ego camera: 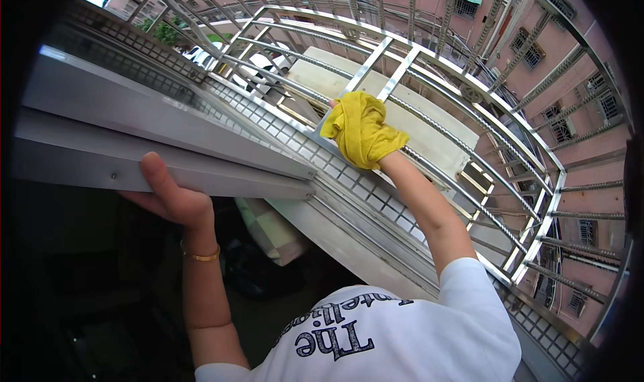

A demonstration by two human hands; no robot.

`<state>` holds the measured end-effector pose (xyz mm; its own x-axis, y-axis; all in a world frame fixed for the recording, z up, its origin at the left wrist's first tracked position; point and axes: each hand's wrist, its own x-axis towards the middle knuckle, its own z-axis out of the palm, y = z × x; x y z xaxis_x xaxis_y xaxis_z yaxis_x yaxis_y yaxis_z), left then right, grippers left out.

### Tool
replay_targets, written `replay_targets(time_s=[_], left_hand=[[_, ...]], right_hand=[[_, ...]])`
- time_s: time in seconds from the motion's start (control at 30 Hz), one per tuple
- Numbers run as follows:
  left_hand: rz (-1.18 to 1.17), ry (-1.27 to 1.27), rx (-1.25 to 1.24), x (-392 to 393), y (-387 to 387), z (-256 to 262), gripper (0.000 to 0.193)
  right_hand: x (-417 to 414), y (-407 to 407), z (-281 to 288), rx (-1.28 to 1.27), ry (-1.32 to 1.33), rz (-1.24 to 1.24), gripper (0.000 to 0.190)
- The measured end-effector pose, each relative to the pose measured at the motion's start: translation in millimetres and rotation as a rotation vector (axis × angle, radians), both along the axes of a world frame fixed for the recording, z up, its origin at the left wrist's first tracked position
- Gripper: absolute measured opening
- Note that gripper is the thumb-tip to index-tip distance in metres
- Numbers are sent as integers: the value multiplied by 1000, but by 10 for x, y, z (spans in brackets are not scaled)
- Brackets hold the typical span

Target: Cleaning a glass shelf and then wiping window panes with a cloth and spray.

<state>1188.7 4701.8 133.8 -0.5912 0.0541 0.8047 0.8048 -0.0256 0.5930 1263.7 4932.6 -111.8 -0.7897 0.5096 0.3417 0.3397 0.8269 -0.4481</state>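
Observation:
My left hand holds the edge of a grey metal window sash, its thumb on the near face and the other fingers underneath. A gold-coloured bracelet circles that wrist. Past the window opening, my right hand is wrapped in a yellow cloth that hides most of its fingers. The cloth lies against the metal bars of a window guard, beside two short flat crosspieces. Which bar the fingers grip, if any, cannot be told.
Grooved window tracks and a ledge of small white tiles run diagonally below my right arm. A pale, stained panel lies beyond the inner bars. Outer twisted bars enclose the space. A checked fabric item is indoors under the sash.

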Motion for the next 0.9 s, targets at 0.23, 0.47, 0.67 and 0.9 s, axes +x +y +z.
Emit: replay_targets(time_s=[0.23,0.47,0.67,0.9], left_hand=[[-12,22,-61,-5,64,-20,75],[-33,70,-104,-39,130,-40,78],[-30,-12,-76,-112,-35,-76,79],[-69,-212,-162,-45,-300,-122,95]], right_hand=[[-762,-448,105,-548,400,413,42],[-1528,-271,-1205,-424,137,290,49],[-1261,-408,-668,-95,82,546,38],[-1898,-257,-530,-1121,71,762,30]])
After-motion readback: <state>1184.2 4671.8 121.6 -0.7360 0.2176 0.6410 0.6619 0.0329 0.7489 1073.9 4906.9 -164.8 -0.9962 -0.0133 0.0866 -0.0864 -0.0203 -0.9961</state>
